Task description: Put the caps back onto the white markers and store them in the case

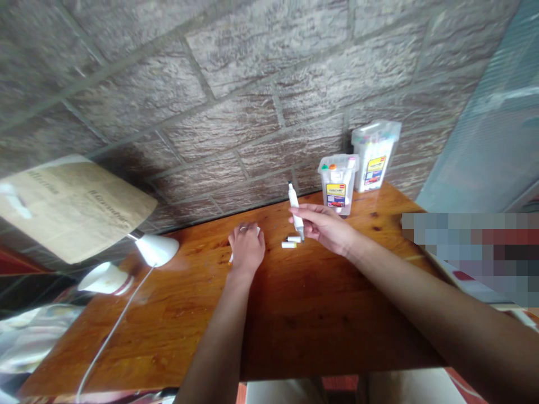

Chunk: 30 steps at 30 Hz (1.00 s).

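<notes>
My right hand (324,226) pinches a white marker (295,207) and holds it upright above the wooden table (295,303), dark tip up. Two small white caps or marker pieces (291,242) lie on the table just below it. My left hand (246,247) rests on the table with its fingers curled over a white marker (231,258), whose orange end sticks out at the lower left. A ring shows on one finger.
Two clear plastic marker boxes, a small one (337,183) and a taller one (374,154), stand at the back right against the brick wall. A white desk lamp (155,248) with its cord sits at the left. A paper bag (71,205) leans at the far left.
</notes>
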### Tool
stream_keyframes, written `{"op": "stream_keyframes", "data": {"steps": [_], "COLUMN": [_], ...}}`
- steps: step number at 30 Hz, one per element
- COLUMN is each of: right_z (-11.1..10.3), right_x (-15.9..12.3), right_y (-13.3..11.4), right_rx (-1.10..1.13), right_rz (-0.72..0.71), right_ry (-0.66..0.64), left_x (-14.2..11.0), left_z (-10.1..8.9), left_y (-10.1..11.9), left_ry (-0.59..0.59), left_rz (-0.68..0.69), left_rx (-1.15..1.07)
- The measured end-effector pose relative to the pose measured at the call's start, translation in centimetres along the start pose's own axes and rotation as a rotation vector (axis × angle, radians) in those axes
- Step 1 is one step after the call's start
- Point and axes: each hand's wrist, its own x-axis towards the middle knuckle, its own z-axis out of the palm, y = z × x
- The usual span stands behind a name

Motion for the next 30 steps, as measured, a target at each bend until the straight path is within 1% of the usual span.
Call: {"op": "stream_keyframes", "data": {"steps": [2,4,6,9,11,13,16,18,20,23,26,30], "right_z": [0.0,0.1,0.1,0.1,0.0,0.0,0.0,-0.1,-0.2,-0.3,-0.2,-0.1], "right_x": [0.0,0.0,0.0,0.1,0.2,0.3,0.4,0.5,0.5,0.3,-0.1,-0.3], "right_y": [0.0,0.0,0.0,0.1,0.1,0.0,-0.4,-0.6,-0.8,-1.0,-0.9,-0.3], "right_rx": [-0.001,-0.004,-0.010,-0.005,0.012,0.036,0.051,0.030,-0.045,-0.232,-0.377,-0.485], "right_rz": [0.003,0.003,0.001,0.001,-0.008,-0.055,-0.177,-0.266,-0.361,-0.467,-0.514,-0.556], "right_ry": [-0.002,-0.001,-0.001,-0.002,0.011,0.033,0.104,0.168,0.212,0.248,0.261,0.279], "left_x": [-0.3,-0.5,-0.6,-0.5,-0.4,-0.4,-0.5,-0.7,-1.0,-1.2,-1.2,-1.1], "left_z": [0.4,0.6,0.8,0.8,0.6,0.2,-0.4,-0.5,-0.4,-0.2,-0.2,-0.2], "left_y": [0.0,0.0,0.1,0.7,1.2,1.9,2.8,3.3,3.7,4.1,4.2,4.0], "left_ry": [-0.048,-0.045,-0.020,0.004,0.024,0.047,0.096,0.115,0.105,0.077,0.077,0.084], "left_rz": [-0.009,-0.017,0.001,0.070,0.118,0.164,0.216,0.227,0.224,0.191,0.152,0.139], "left_rx": [0.085,0.107,0.088,0.008,-0.104,-0.285,-0.600,-0.702,-0.723,-0.749,-0.791,-0.812]}}
